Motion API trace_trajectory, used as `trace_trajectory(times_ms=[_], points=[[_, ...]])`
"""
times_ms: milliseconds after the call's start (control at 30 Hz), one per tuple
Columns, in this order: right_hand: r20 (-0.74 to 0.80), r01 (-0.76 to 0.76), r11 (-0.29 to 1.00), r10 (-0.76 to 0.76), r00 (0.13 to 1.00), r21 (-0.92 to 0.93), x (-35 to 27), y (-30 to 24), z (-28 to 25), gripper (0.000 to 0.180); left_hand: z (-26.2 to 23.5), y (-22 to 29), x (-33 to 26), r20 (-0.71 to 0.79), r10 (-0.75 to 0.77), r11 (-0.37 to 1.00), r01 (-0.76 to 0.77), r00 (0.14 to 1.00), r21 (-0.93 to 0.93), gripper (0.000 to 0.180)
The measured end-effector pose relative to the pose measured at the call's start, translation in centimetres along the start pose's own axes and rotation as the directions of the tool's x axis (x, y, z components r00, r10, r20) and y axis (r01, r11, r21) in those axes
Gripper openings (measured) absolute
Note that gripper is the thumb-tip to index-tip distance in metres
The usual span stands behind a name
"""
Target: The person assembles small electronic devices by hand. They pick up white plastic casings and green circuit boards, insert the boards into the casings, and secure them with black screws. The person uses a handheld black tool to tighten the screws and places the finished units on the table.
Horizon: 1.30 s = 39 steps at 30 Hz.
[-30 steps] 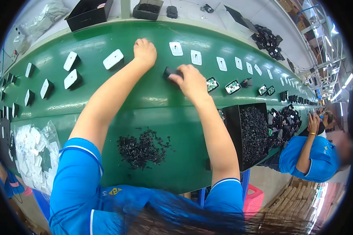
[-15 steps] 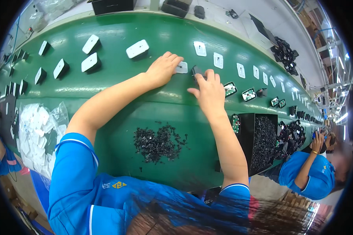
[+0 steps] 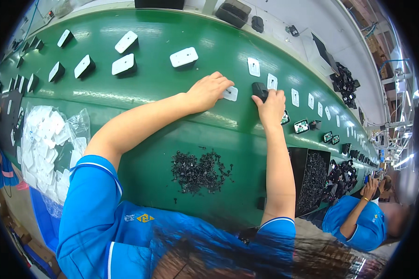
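My left hand has its fingers closed over the left part of a small white cover plate lying on the green table; a dark spot shows on the plate. To its right, my right hand holds a small black housing between thumb and fingers, its dark outer side facing up. The housing is apart from the plate, and my fingers hide part of it. Just beyond my right hand lies another white plate. An open housing with a green circuit board sits beside my right wrist.
Loose black screws lie in a pile in front of me. A bag of white plates is at the left, a black bin of small parts at the right. White-topped housings stand at the far left. A co-worker sits at the right.
My right hand has drawn the black housing slightly away from the plate under my left hand, and the housing has turned. My left hand stays on the plate. The whole view has shifted a little.
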State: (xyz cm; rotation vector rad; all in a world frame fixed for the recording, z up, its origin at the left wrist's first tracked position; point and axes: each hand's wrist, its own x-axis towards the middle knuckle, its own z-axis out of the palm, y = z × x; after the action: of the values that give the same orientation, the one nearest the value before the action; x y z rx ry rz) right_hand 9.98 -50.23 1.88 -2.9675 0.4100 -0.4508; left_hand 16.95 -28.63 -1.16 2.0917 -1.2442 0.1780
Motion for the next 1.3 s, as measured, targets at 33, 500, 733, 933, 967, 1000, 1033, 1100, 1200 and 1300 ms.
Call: trace_trajectory(times_ms=[33,500,733,933,967,1000,1033,1100,1200,1300], points=[[0.019,-0.031,0.999,0.031,0.999,0.010,0.3,0.4,0.2,0.050,0.0,0.0,0.0,-0.006,0.004,1.000,-0.004,1.000,-0.010,0.048],[0.025,0.338,0.798,-0.403,0.915,0.499,-0.1,-5.0,-1.9,0.044,-2.3,-0.7,-2.5,-0.079,-0.014,0.983,0.000,0.997,-0.185,0.062],[0.053,0.395,0.797,-0.468,0.882,0.457,0.1,-5.5,-0.4,0.043,-2.3,-1.8,-3.6,0.015,-0.016,0.989,0.018,1.000,-0.148,0.065],[0.042,0.450,0.817,-0.496,0.867,0.360,-0.3,-6.1,-0.1,0.042,-2.1,-2.2,-4.2,0.008,0.046,0.998,-0.045,0.999,-0.047,0.064],[0.044,0.466,0.823,-0.506,0.862,0.326,-0.6,-6.3,0.0,0.042,-2.2,-2.2,-4.4,0.014,0.049,0.999,-0.049,0.999,-0.003,0.062],[0.017,0.474,0.832,-0.499,0.866,0.288,-1.0,-6.6,0.3,0.042,-2.5,-2.1,-4.3,0.019,0.059,0.998,-0.060,0.998,0.033,0.059],[-0.011,0.479,0.842,-0.492,0.870,0.249,-1.4,-6.8,0.7,0.042,-2.5,-2.0,-4.3,0.026,0.070,0.995,-0.072,0.997,0.070,0.057],[-0.031,0.458,0.847,-0.468,0.883,0.271,-1.5,-6.8,1.2,0.042,-2.2,-2.0,-4.1,0.037,0.069,0.991,-0.073,0.997,0.110,0.055],[0.001,0.402,0.804,-0.447,0.894,0.439,0.1,-6.0,1.4,0.042,-1.6,-1.4,-3.7,-0.032,0.068,0.981,-0.061,0.997,0.186,0.051],[0.309,0.046,0.734,-0.341,0.888,0.678,2.8,-5.6,1.3,0.042,-1.2,-0.9,-2.1,-0.048,-0.005,0.973,0.015,0.999,0.231,0.042]])
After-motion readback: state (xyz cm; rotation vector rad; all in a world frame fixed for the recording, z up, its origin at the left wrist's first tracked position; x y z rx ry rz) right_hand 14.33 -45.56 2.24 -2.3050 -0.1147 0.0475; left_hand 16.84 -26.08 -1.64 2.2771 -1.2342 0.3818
